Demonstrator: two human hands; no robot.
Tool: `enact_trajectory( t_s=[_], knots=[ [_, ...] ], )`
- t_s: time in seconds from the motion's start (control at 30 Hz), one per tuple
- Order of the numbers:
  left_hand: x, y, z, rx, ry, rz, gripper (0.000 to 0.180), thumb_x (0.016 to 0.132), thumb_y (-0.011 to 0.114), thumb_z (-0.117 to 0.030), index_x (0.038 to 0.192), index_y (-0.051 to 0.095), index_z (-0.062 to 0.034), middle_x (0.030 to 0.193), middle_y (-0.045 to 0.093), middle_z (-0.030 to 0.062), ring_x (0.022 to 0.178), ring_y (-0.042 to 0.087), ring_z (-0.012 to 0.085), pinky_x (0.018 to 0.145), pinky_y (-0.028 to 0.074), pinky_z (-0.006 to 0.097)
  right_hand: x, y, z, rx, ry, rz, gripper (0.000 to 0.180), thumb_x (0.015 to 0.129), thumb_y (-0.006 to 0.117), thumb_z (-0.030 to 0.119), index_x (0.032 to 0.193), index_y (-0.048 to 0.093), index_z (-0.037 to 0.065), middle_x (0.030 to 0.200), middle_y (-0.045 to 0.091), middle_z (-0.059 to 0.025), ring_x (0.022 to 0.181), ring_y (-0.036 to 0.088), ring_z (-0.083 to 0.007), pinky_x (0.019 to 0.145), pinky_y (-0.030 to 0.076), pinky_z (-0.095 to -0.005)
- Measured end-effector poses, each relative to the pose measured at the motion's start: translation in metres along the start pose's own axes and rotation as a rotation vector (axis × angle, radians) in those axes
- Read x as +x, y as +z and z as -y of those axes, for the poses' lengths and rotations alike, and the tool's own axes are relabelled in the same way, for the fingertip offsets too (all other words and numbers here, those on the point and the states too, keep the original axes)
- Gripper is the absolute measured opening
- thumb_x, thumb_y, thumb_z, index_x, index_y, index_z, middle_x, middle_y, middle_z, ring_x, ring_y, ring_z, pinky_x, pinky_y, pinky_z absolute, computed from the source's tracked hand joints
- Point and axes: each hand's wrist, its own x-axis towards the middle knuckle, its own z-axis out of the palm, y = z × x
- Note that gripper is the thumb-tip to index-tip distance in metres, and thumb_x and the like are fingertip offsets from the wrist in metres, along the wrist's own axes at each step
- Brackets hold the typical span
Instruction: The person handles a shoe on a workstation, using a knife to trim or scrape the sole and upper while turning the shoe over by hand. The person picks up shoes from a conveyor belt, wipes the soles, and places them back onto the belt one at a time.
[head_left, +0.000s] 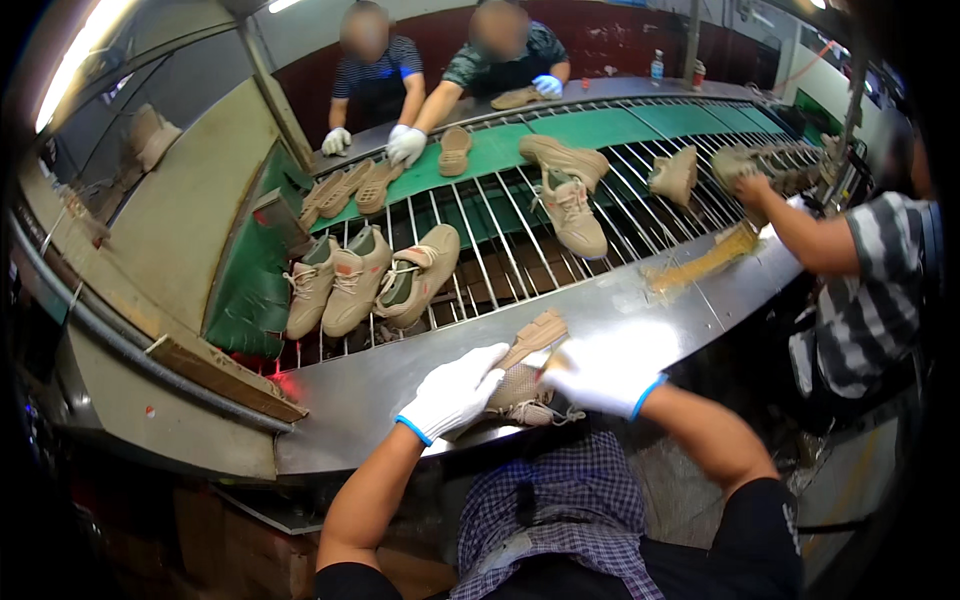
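My left hand, in a white glove with a blue cuff, is closed on a tan shoe sole that slants up and to the right. Below the sole, between my hands, lies a tan mesh shoe with loose laces, partly covered by the glove. My right hand, gloved alike, is bent in at the right side of the sole and shoe. Motion smears its fingers. A small brownish-yellow piece shows at its fingertips, too blurred to name.
Beyond the steel ledge runs a conveyor of metal rods with several tan shoes. Soles lie on a green belt behind. Two gloved co-workers stand across; another person handles shoes at right.
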Motion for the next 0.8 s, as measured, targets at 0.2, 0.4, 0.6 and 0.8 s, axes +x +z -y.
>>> enact_trajectory(
  t_s=[0.2,0.4,0.6,0.8],
  knots=[
    [0.003,-0.007,-0.008,0.040,-0.038,0.044,0.049,0.106,0.057,-0.036,0.146,0.061,-0.0086,0.144,0.066,0.0177,0.128,0.065,0.0378,0.108,0.053,0.046,-0.025,0.009,-0.054,0.024,0.163,-0.184,0.049,0.097,0.069,0.049,0.116,0.076,0.003,0.094,0.074,-0.0221,0.087,0.071,-0.0399,0.081,0.057,-0.0490],
    [0.059,-0.004,-0.048,0.185,-0.134,0.150,0.116,0.079,0.080,-0.065,0.162,0.034,0.0014,0.151,0.057,0.0281,0.127,0.067,0.0437,0.107,0.054,0.046,-0.018,0.019,-0.046,0.004,0.109,-0.286,0.047,0.100,0.065,0.048,0.108,0.075,0.002,0.089,0.074,-0.0224,0.082,0.074,-0.0393,0.078,0.058,-0.0489],
    [0.087,0.012,-0.051,0.222,-0.221,0.203,0.133,0.068,0.088,-0.068,0.162,0.030,0.0053,0.144,0.061,0.0290,0.121,0.071,0.0414,0.101,0.058,0.046,0.023,0.061,-0.068,0.780,0.240,-0.095,0.053,0.105,0.060,0.049,0.116,0.069,-0.002,0.092,0.075,-0.0224,0.081,0.073,-0.0372,0.077,0.058,-0.0474],
    [0.086,0.028,-0.035,0.340,-0.156,0.017,0.118,0.073,0.081,-0.071,0.155,0.040,0.0028,0.124,0.069,0.0241,0.099,0.077,0.0395,0.085,0.062,0.048,0.028,0.044,-0.055,0.389,0.128,-0.174,0.057,0.106,0.055,0.053,0.118,0.063,-0.002,0.093,0.075,-0.0251,0.084,0.073,-0.0419,0.080,0.058,-0.0486]
  ],
)
